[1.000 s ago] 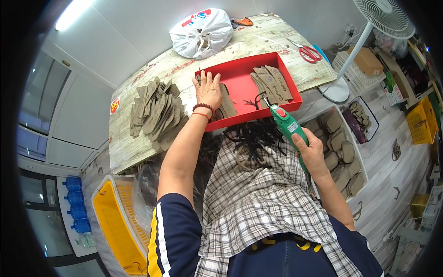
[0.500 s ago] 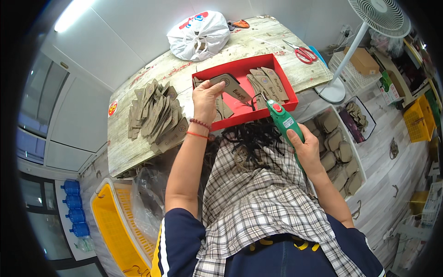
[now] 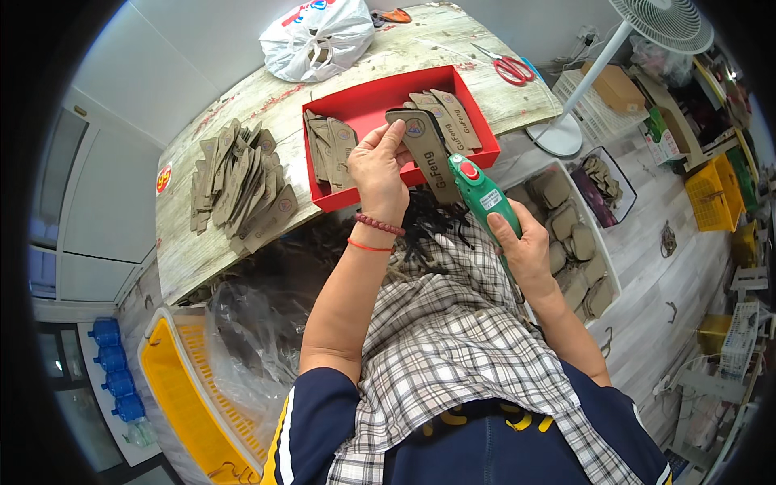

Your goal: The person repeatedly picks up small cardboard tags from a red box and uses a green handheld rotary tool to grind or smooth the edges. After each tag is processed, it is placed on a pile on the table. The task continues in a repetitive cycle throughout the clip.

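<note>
My left hand (image 3: 378,171) pinches the rounded upper end of a flat tan printed piece (image 3: 426,147) with a dark edge. The piece slants over the near side of a red open box (image 3: 373,107). In my right hand (image 3: 524,252) is a green handheld tool (image 3: 480,194) with a red button, its front end at the piece's right edge. The tool's tip is hidden or too small to make out. Similar tan pieces (image 3: 330,152) lie at the box's left end, and more (image 3: 453,121) at its right. Dark scraps (image 3: 422,228) lie on my checked apron (image 3: 436,323).
A heap of tan pieces (image 3: 242,182) is on the table (image 3: 182,263) at left. Behind the box are a white plastic bag (image 3: 317,48) and red scissors (image 3: 511,69). A fan (image 3: 558,139) and a tray of tan pieces (image 3: 610,267) stand right; a yellow basket (image 3: 174,388) stands left.
The tan piece has swung more upright, and my left hand now sits farther right, nearer the tool. The pieces at the box's left end show more. The whole view has shifted slightly.
</note>
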